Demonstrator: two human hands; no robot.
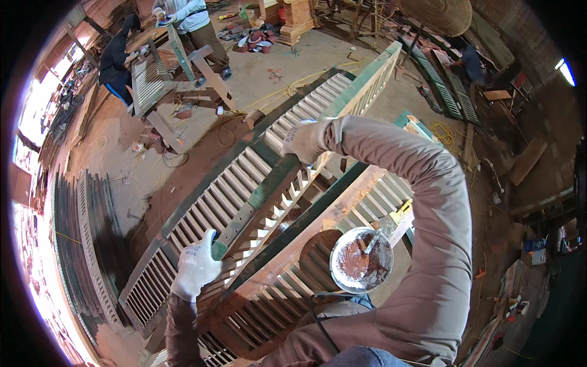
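My left hand (pixel 197 264), in a whitish work glove, grips the lower end of a dark green wooden bar (pixel 260 199). Up the same bar, my right hand (pixel 306 144), also gloved, is closed over its far end. The bar lies along a long louvered shutter (pixel 229 192) with a green frame, which slants from lower left to upper right. Below it rests a second louvered shutter (pixel 287 269) with a brown, partly stripped frame. On that one, near my body, stands a round bowl (pixel 361 260) of reddish-brown paste with a flat blade stuck in it.
A yellow tool (pixel 402 211) lies beside the bowl. Several shutters (pixel 92 244) lean at the left. Two people work at another shutter (pixel 148 79) at the upper left; a third person (pixel 472 63) is at the upper right. Yellow cords (pixel 293 85) cross the floor.
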